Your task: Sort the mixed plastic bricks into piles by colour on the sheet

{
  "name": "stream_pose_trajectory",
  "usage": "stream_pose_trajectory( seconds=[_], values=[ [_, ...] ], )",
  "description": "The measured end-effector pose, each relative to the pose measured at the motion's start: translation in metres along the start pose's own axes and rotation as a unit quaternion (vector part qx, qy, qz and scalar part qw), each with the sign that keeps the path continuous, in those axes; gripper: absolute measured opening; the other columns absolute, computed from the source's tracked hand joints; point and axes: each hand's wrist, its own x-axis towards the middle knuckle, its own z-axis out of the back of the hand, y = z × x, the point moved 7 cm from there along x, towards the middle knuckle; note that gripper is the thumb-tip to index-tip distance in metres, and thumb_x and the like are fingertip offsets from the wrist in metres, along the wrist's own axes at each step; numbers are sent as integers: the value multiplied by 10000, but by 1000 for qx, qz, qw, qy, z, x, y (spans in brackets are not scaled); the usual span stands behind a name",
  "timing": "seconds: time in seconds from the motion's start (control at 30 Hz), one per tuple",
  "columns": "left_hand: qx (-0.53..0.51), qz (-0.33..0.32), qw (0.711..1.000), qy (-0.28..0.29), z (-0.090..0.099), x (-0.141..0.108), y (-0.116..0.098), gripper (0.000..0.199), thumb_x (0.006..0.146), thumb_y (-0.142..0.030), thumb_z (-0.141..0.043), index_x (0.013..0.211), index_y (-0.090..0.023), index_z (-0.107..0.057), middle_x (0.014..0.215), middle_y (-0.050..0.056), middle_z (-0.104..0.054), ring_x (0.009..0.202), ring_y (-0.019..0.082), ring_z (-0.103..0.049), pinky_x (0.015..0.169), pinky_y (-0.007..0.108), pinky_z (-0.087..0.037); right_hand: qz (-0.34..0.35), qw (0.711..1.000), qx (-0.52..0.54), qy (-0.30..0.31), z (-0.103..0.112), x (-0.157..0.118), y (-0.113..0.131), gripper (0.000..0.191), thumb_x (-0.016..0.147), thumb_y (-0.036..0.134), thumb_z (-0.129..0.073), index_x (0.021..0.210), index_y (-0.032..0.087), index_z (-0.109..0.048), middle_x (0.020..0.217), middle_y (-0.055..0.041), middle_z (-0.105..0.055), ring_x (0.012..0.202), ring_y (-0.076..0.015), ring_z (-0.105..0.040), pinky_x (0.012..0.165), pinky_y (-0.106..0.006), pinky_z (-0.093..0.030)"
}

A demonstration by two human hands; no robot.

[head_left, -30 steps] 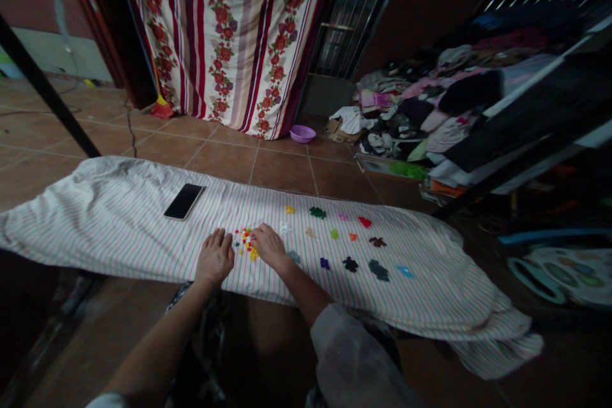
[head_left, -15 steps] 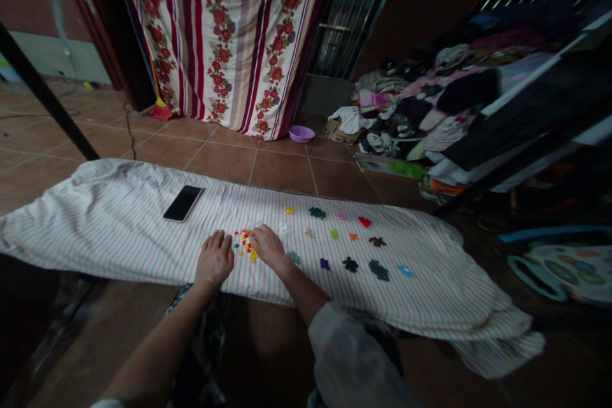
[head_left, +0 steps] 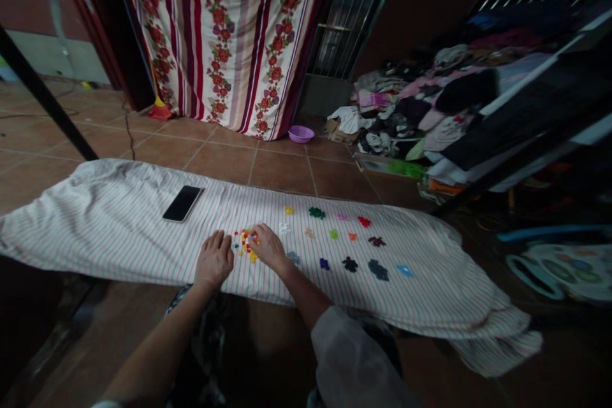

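Note:
A mixed pile of small pieces (head_left: pixel 246 243), mostly red, yellow and white, lies on a striped cloth (head_left: pixel 129 229) between my hands. Flat on the cloth just left of it rests my left hand (head_left: pixel 215 260), fingers stretched out. My right hand (head_left: pixel 268 247) reaches over the pile's right side with its fingers drawn together at the pieces; whatever is between the fingertips is too small to make out. Sorted by colour, several little heaps spread to the right, among them dark green pieces (head_left: pixel 316 212), black pieces (head_left: pixel 350 264) and dark grey pieces (head_left: pixel 378 269).
A phone (head_left: pixel 183 203) lies on the cloth to the left. Beyond, on the tiled floor, are a purple basin (head_left: pixel 301 134) and a red broom head (head_left: pixel 160 112) beside a floral curtain (head_left: pixel 248 44). Clothes (head_left: pixel 415 99) are heaped at the back right.
The right hand's fingers have shifted slightly at the pile's right side, and a few pieces there look moved. My left hand stays in place.

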Motion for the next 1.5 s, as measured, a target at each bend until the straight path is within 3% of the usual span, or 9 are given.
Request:
stream_pose_trajectory(
  seconds=[0.2, 0.47, 0.7, 1.0, 1.27, 1.5],
  values=[
    [-18, 6, 1000, -4, 0, 0, 1, 358, 877, -223, -435, 1173, -138, -617, 1279, 160, -593, 1259, 287, -499, 1040, 430, -407, -66, 995, 50, -62, 17, -15, -41, 110, 787, 123, -539, 849, 206, -575, 830, -7, -614, 744, -140, -563, 715, -249, -448],
    [3, -7, 1000, -21, 1, -1, 0, 353, 890, -233, -423, 1166, -143, -623, 1259, 153, -609, 1237, 284, -518, 1014, 426, -428, -173, 971, 18, -166, 80, -53, -118, 97, 772, 189, -493, 820, 201, -577, 800, -20, -627, 686, -146, -580, 695, -262, -452],
    [20, -18, 999, -28, 3, -1, -2, 342, 885, -227, -426, 1145, -137, -630, 1235, 151, -620, 1216, 290, -530, 999, 423, -435, -278, 947, -42, -153, 99, -72, -169, 57, 794, 186, -544, 811, 197, -597, 799, -47, -673, 744, -169, -623, 692, -259, -450],
    [14, -28, 999, -38, 4, -1, -2, 340, 886, -218, -418, 1136, -127, -629, 1224, 165, -620, 1214, 284, -530, 1007, 420, -428, -294, 949, -29, -107, 87, -63, -179, 221, 747, 61, -509, 859, 169, -665, 884, -71, -711, 824, -168, -652, 770, -257, -479],
    [-10, -17, 999, -28, 2, -1, 0, 353, 880, -224, -418, 1153, -135, -624, 1242, 172, -610, 1237, 289, -515, 1016, 436, -422, -258, 955, -9, -146, 84, -68, -179, 377, 742, 62, -439, 999, 187, -686, 998, -59, -721, 932, -174, -660, 875, -302, -488],
    [-36, -11, 999, -24, 2, -1, 2, 355, 873, -239, -415, 1144, -148, -626, 1243, 173, -607, 1230, 294, -516, 1017, 465, -423, -239, 953, -8, -187, 87, -73, -174, 337, 742, 55, -445, 937, 189, -685, 946, -72, -711, 928, -191, -645, 893, -336, -491]
  ],
)
